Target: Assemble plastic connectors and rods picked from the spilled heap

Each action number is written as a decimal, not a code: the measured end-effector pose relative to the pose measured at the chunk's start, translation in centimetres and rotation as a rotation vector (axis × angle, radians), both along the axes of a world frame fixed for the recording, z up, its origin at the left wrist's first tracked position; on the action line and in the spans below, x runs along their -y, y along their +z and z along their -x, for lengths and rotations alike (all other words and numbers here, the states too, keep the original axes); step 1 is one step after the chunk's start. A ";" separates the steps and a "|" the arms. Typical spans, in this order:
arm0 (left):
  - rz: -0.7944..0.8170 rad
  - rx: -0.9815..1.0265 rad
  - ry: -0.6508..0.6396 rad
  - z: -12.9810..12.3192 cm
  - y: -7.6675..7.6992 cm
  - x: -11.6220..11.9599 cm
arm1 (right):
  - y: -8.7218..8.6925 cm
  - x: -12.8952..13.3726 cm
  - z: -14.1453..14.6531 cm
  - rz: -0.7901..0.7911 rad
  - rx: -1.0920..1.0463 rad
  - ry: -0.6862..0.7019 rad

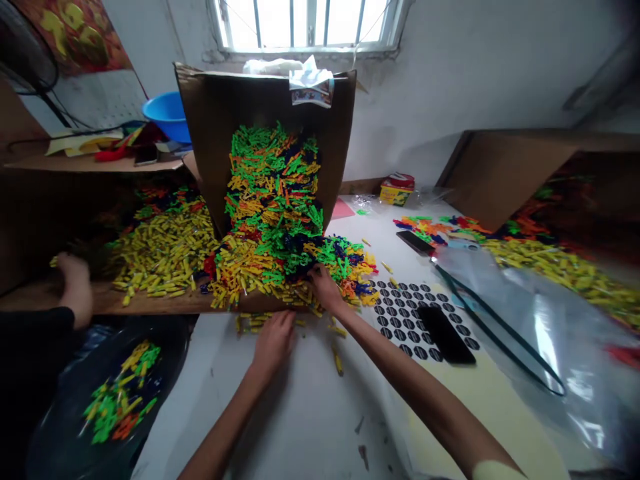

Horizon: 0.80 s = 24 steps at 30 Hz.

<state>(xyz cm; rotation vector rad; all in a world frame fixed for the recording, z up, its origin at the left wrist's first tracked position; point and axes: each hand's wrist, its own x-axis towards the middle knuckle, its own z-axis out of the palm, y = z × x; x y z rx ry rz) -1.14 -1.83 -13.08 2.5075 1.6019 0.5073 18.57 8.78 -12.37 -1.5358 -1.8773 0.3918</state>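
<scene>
My left hand [275, 340] rests low over the white table, its fingers bent together beside a row of small yellow tube-shaped pieces [253, 323]; what they hold, if anything, is hidden. Farther forward, my right hand [323, 287] reaches into the heap, its fingers pinched at dark blue plastic pieces [299, 257]. The heap of green, yellow, orange and blue plastic pieces [275, 180] spills out of a tall cardboard box [205, 133] toward my hands. A loose yellow piece [337, 360] lies on the table right of my left hand.
At left, another person's hand [75, 280] is beside a yellow heap [165, 250]; a dark basin [170, 360] with mixed pieces stands below. On the right are a sheet of round black stickers [400, 313], a black phone [447, 335], plastic bags [540, 320] and a cardboard box [505, 167].
</scene>
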 end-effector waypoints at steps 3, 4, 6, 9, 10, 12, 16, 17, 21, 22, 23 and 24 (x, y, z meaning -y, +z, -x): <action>0.080 -0.066 0.006 -3.2 -0.6 -1.8 | 0.3 0.6 -1.4 -0.017 -0.087 -0.040; 0.083 -0.057 0.010 -3.4 -0.7 -2.0 | 0.3 1.0 -2.2 -0.026 -0.109 -0.070; 0.082 -0.037 0.005 -3.0 -0.8 -2.0 | 0.4 2.3 -3.6 -0.022 -0.252 -0.141; 0.186 0.261 0.092 -2.1 -0.8 -1.2 | 0.1 5.0 -4.8 0.095 -0.844 -0.192; 0.265 0.455 0.135 -1.9 -0.6 -0.8 | 0.0 6.1 -4.8 0.166 -1.077 -0.174; 0.452 0.877 0.184 -2.0 0.1 0.1 | 0.1 8.3 -4.1 0.323 -1.375 -0.116; 0.632 1.325 0.165 -2.4 2.8 2.2 | 1.3 12.2 -1.8 0.472 -1.398 -0.024; 0.612 1.356 0.171 -2.5 3.5 2.6 | 1.7 12.9 -1.2 0.468 -1.368 -0.007; 0.441 1.262 0.162 -2.4 5.5 3.8 | 3.5 14.8 0.2 0.415 -1.270 0.017; 0.405 1.210 0.158 -2.4 5.7 3.9 | 3.9 15.2 0.5 0.398 -1.244 0.024; 0.371 1.161 0.157 -2.5 5.9 4.1 | 4.2 15.4 0.6 0.382 -1.220 0.030; 0.339 1.117 0.161 -2.5 6.0 4.3 | 4.4 15.7 0.8 0.369 -1.197 0.038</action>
